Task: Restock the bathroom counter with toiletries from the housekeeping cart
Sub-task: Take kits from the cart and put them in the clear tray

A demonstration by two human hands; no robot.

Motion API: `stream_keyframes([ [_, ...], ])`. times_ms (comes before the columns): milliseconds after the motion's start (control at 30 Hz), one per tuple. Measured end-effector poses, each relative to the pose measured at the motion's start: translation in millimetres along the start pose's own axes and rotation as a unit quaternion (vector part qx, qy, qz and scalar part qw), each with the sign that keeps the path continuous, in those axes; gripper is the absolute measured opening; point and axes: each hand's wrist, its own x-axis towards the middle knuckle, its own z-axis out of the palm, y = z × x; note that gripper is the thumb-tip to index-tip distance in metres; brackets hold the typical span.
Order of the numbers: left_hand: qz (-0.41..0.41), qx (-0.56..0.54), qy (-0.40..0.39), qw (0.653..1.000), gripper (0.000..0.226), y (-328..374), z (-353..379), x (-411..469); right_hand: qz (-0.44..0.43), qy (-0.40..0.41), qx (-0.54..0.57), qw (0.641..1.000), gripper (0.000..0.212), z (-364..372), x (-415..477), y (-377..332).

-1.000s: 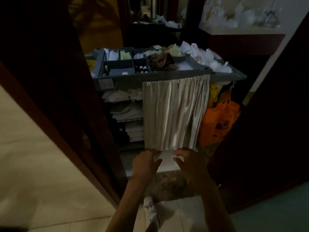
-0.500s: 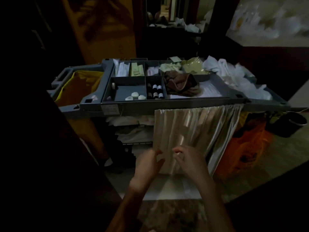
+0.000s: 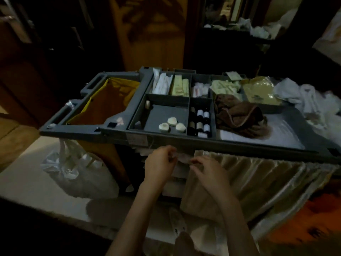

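The grey housekeeping cart (image 3: 184, 140) stands right in front of me. Its top tray has compartments: three round white soaps (image 3: 172, 121), small dark bottles with white labels (image 3: 200, 120), pale green sachets (image 3: 180, 87) and white wrapped packets (image 3: 162, 84). My left hand (image 3: 160, 163) and my right hand (image 3: 204, 169) are close together just below the tray's front rim, fingers curled toward each other. The right hand lies at the left edge of a shiny pleated curtain (image 3: 258, 182). Whether either hand pinches something small is too dark to tell.
A brown cloth (image 3: 238, 115) lies on the tray's right part, with white linens (image 3: 313, 104) beyond it. A yellow laundry bag (image 3: 103, 108) hangs at the cart's left end above a white plastic bag (image 3: 77, 170). An orange bag (image 3: 313, 218) sits low right. Dark wooden doors stand behind.
I have come closer to the cart and look down on its tray. Both hands rose from the curtain's lower hem to just under the tray rim.
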Motion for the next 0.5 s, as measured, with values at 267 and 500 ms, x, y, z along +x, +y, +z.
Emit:
stream_keyframes([
  [267, -0.027, 0.011, 0.031, 0.999, 0.027, 11, 10, 131, -0.044, 0.049, 0.044, 0.997, 0.021, -20, 143, 16],
  [500, -0.045, 0.032, 0.005, 0.998, 0.031, 14, 19, 229, -0.035, 0.025, 0.036, 0.998, 0.021, -39, 241, 37],
])
